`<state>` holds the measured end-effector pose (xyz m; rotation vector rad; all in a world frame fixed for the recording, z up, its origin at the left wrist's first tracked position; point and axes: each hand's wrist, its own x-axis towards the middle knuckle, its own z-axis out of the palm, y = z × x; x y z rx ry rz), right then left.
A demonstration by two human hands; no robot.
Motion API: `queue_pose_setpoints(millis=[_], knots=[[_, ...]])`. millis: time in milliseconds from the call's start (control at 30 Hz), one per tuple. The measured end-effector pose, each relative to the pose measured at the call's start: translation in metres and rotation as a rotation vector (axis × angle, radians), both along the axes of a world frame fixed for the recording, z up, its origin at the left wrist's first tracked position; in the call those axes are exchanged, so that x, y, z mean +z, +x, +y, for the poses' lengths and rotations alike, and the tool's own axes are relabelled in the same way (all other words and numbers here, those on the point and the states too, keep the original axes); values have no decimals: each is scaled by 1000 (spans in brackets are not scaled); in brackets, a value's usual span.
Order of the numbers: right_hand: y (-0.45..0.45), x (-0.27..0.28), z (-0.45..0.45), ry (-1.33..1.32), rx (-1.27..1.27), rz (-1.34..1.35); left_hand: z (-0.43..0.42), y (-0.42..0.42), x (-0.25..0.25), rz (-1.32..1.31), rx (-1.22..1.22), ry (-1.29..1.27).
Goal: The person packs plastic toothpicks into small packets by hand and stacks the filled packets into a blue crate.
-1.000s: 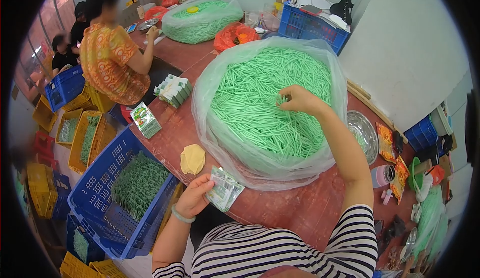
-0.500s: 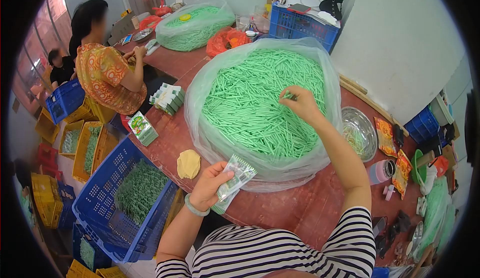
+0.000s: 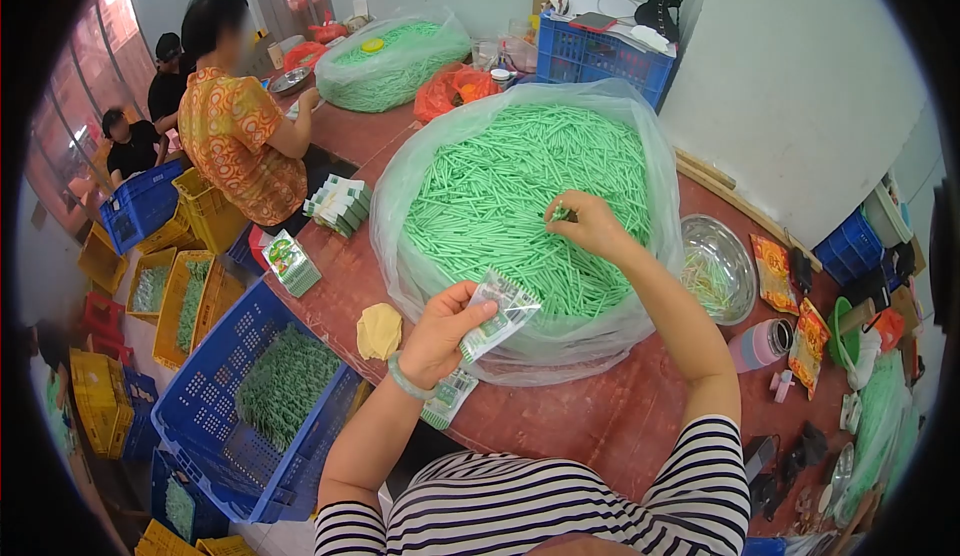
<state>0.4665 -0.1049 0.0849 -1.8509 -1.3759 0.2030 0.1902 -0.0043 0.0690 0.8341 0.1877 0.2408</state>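
A clear plastic bag (image 3: 392,246) on the table is heaped with short, thin green sticks (image 3: 500,196). Over the middle of the heap, my right hand (image 3: 597,228) pinches a few green sticks (image 3: 560,213) between thumb and fingers. My left hand (image 3: 440,331) grips a flat, clear printed packet (image 3: 508,314) at the bag's near edge; the packet's far corner points toward the heap. Beneath my left wrist, another printed packet (image 3: 450,398) lies at the table's edge. A folded yellow cloth (image 3: 379,332) rests left of my left hand.
Stacked packets (image 3: 338,204) and another stack (image 3: 291,264) stand at the table's left edge. A blue crate (image 3: 200,396) holding filled packets is below. At right are a steel bowl (image 3: 742,266) and a pink cup (image 3: 752,344). A person in an orange patterned shirt (image 3: 225,121) stands across the left side.
My left hand has moved up and right with the packet, uncovering the one on the table. My right hand has shifted slightly left and down. Another person in black now shows behind the orange shirt.
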Motion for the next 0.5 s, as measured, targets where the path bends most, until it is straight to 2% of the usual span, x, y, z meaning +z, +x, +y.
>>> queue_pose_setpoints(millis=[67, 167, 267, 367, 500], knots=[[3, 8, -2, -8, -58, 72, 2, 7, 3, -5, 31, 35], [8, 33, -12, 43, -95, 426, 10, 17, 10, -32, 91, 147], [13, 38, -14, 97, -79, 538, 19, 36, 15, -68, 129, 324], [9, 36, -13, 45, -8, 512, 21, 71, 35, -53, 151, 675], [-9, 46, -14, 112, 83, 603, 38, 124, 20, -9, 106, 770]])
